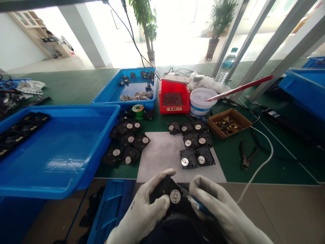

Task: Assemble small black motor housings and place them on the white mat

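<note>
My left hand [143, 210], in a white glove, is closed around a black plastic housing with a round silver disc [166, 186], thumb on its face beside the disc. My right hand [219, 203], also gloved, grips a small blue-handled tool [198, 205] whose metallic tip is at the housing's right edge; its exact kind is unclear. Both hands are in front of the table edge, above my lap. Beyond them, several similar black housings [201, 160] lie on and above a white paper sheet [159, 159]. More such housings [130, 139] are grouped to the left.
A large blue tray [63, 142] overhangs the front left edge. Behind stand another blue tray [109, 91], a solder spool [137, 112], a red bin [174, 110] and a white tub [203, 101]. To the right are a cardboard box [223, 134] of brass pieces and pliers [245, 161].
</note>
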Motion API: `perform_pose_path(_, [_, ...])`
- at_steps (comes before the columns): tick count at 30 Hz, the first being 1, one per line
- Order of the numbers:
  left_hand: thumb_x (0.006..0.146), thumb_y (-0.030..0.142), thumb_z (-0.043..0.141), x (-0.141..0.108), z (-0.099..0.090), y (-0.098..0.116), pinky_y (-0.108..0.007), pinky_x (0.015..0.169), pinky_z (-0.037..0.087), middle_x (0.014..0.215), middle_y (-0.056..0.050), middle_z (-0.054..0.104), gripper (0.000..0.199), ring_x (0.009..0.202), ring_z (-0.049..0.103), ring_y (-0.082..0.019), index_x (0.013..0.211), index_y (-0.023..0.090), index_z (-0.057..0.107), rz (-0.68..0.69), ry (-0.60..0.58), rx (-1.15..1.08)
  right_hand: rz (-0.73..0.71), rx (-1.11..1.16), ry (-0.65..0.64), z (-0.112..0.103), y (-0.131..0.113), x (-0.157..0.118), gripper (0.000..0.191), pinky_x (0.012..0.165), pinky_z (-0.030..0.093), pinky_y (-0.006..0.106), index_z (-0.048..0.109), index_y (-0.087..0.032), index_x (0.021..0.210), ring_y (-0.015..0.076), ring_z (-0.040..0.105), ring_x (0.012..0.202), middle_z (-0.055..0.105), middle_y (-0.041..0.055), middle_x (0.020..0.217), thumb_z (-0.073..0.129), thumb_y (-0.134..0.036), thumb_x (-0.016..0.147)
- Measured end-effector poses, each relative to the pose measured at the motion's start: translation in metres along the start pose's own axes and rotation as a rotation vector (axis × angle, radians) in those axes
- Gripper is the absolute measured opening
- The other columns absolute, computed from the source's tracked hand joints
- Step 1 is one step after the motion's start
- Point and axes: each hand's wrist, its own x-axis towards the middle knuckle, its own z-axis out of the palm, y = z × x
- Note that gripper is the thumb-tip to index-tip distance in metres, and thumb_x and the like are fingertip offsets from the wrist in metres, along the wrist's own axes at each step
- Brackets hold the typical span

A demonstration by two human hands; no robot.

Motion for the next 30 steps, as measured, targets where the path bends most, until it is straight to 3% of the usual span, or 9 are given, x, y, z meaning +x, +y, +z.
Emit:
perform_pose_path(4, [0.081, 0.028, 0.065, -0.002, 0.002, 0.009, -0.030, 0.092, 0.056, 0.120, -0.005, 0.079, 0.056, 0.107, 0.071, -0.027, 0.137, 0.021, 0.069, -0.026, -0.024, -0.006, -0.449, -0.377, 0.158, 0.005, 0.007, 0.001, 0.011, 0.067, 0.049, 0.026, 0.062, -0.023, 0.084, 0.0159, 0.063, 0.070, 0.064, -0.0011, 0.075, 0.064, -0.024, 0.094])
perform_pose_path(6, [0.081, 0.026, 0.064, -0.002, 0.004, 0.012, -0.028, 0.084, 0.058, 0.114, -0.004, 0.080, 0.057, 0.098, 0.073, -0.025, 0.137, 0.020, 0.069, -0.031, -0.041, -0.016, -0.667, -0.561, 0.221, 0.006, 0.010, 0.003, 0.012, 0.067, 0.048, 0.028, 0.061, -0.024, 0.084, 0.0158, 0.064, 0.068, 0.067, -0.0016, 0.074, 0.064, -0.015, 0.091])
perform_pose_path(8, [0.080, 0.023, 0.063, -0.002, 0.004, 0.012, -0.027, 0.084, 0.058, 0.111, -0.003, 0.080, 0.058, 0.097, 0.073, -0.024, 0.137, 0.020, 0.069, -0.025, -0.043, -0.017, -0.761, -0.635, 0.261, 0.006, 0.011, 0.005, 0.015, 0.066, 0.047, 0.029, 0.059, -0.025, 0.085, 0.0157, 0.064, 0.065, 0.067, -0.0025, 0.073, 0.065, -0.012, 0.090])
perform_pose_path(12, [0.077, 0.018, 0.059, -0.001, 0.002, 0.007, -0.027, 0.087, 0.057, 0.112, -0.002, 0.080, 0.061, 0.104, 0.073, -0.026, 0.138, 0.021, 0.068, -0.022, -0.091, 0.009, -0.802, -0.675, 0.281, 0.006, 0.008, 0.009, 0.015, 0.065, 0.047, 0.029, 0.059, -0.025, 0.085, 0.0151, 0.064, 0.063, 0.067, -0.0037, 0.071, 0.066, -0.012, 0.089])
perform_pose_path(16, [0.079, 0.024, 0.059, -0.001, 0.001, 0.004, -0.028, 0.085, 0.058, 0.113, -0.004, 0.080, 0.062, 0.107, 0.072, -0.028, 0.140, 0.020, 0.066, -0.013, -0.125, 0.004, -0.848, -0.705, 0.269, 0.005, 0.006, 0.009, 0.017, 0.064, 0.046, 0.028, 0.059, -0.026, 0.086, 0.0140, 0.064, 0.063, 0.068, -0.0051, 0.071, 0.069, -0.012, 0.087])
perform_pose_path(27, [0.074, 0.022, 0.059, -0.003, 0.003, 0.015, -0.030, 0.091, 0.060, 0.118, -0.001, 0.082, 0.061, 0.112, 0.073, -0.031, 0.133, 0.024, 0.073, -0.059, -0.056, 0.008, -0.784, -0.675, 0.270, 0.005, 0.006, 0.009, 0.015, 0.063, 0.046, 0.028, 0.059, -0.026, 0.082, 0.0144, 0.065, 0.063, 0.067, -0.0055, 0.070, 0.068, -0.014, 0.086])
perform_pose_path(30, [0.074, 0.019, 0.061, -0.002, 0.001, 0.014, -0.031, 0.101, 0.057, 0.127, -0.003, 0.079, 0.060, 0.121, 0.070, -0.030, 0.132, 0.023, 0.074, -0.029, -0.037, 0.024, -0.766, -0.670, 0.220, 0.004, 0.006, 0.009, 0.015, 0.065, 0.048, 0.027, 0.060, -0.025, 0.083, 0.0138, 0.066, 0.064, 0.068, -0.0049, 0.072, 0.068, -0.013, 0.086])
